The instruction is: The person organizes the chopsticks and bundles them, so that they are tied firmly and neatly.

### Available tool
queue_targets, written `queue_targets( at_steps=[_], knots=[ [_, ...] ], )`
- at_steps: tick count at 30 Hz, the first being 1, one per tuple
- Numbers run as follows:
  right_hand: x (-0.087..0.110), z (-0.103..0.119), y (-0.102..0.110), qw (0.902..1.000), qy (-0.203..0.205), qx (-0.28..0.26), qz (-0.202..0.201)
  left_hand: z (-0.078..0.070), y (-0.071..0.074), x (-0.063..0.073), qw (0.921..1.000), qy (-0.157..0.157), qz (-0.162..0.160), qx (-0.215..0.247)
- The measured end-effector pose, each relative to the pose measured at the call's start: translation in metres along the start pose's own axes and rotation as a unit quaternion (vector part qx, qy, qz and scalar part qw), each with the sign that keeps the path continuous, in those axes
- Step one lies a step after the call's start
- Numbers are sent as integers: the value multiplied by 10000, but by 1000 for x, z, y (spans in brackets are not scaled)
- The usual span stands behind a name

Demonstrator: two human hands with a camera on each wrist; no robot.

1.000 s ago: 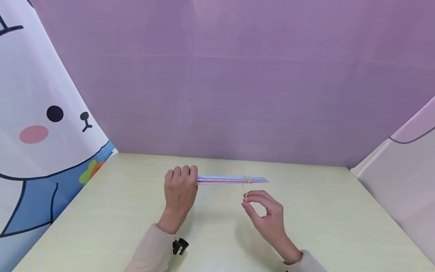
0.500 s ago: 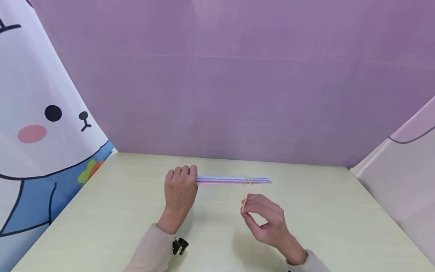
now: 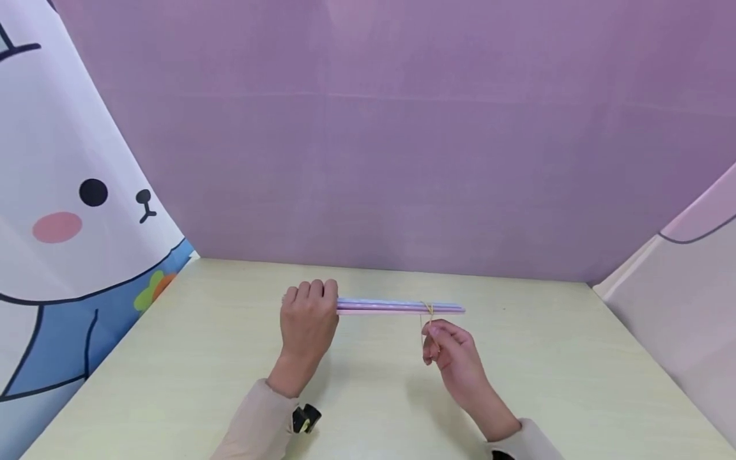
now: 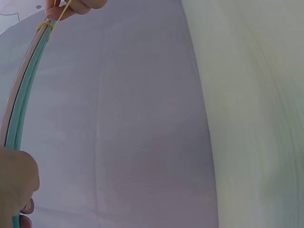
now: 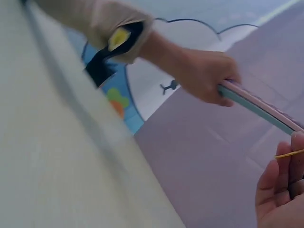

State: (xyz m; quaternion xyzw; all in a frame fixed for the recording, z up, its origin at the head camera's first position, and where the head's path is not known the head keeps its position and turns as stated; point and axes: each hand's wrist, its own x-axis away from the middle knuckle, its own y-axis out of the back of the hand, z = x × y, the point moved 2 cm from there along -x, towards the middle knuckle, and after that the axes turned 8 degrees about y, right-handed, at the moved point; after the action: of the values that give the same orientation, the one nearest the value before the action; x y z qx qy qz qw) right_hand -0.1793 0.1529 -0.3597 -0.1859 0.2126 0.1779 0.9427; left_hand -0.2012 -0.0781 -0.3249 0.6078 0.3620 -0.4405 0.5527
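My left hand (image 3: 309,322) grips one end of a bundle of thin pastel sticks (image 3: 379,306) in pink, purple and blue, held level above the table. Whether they are chopsticks or straws I cannot tell. Near their free right end a yellow rubber band (image 3: 429,309) is wound round them. Just below, my right hand (image 3: 457,361) holds a stretched loop of that band on its bent fingers. The left wrist view shows the wound band (image 4: 44,24) near the far tips. In the right wrist view, a strand of the band (image 5: 289,154) crosses the fingers.
The pale table (image 3: 230,358) reaches back to a purple cloth backdrop (image 3: 368,160). A cartoon-printed cloth (image 3: 63,275) hangs at the left, and a pale cloth (image 3: 684,319) stands at the right. A black wrist device (image 3: 306,418) sits by my left cuff.
My right hand first drew the band down toward me, then rose and turned, its fingers now inside the loop. The left hand and the sticks shifted slightly right.
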Motion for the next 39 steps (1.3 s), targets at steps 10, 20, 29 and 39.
queue_targets(
  at_steps=[10,20,29,39],
  knots=[
    [-2,10,7,9856,1034,998,-895,0,-1,1,9999,42,24,-135],
    [-4,21,-14,7585,4622,4585,-288,-4,-4,5,9992,-148,369,-65],
    [-3,8,-17,8483,4224,3165,422,-4,-1,3,9995,-118,276,-100],
    [-4,3,10,9723,-21,-2293,445,-2,2,0,9998,-184,-4,101]
  ],
)
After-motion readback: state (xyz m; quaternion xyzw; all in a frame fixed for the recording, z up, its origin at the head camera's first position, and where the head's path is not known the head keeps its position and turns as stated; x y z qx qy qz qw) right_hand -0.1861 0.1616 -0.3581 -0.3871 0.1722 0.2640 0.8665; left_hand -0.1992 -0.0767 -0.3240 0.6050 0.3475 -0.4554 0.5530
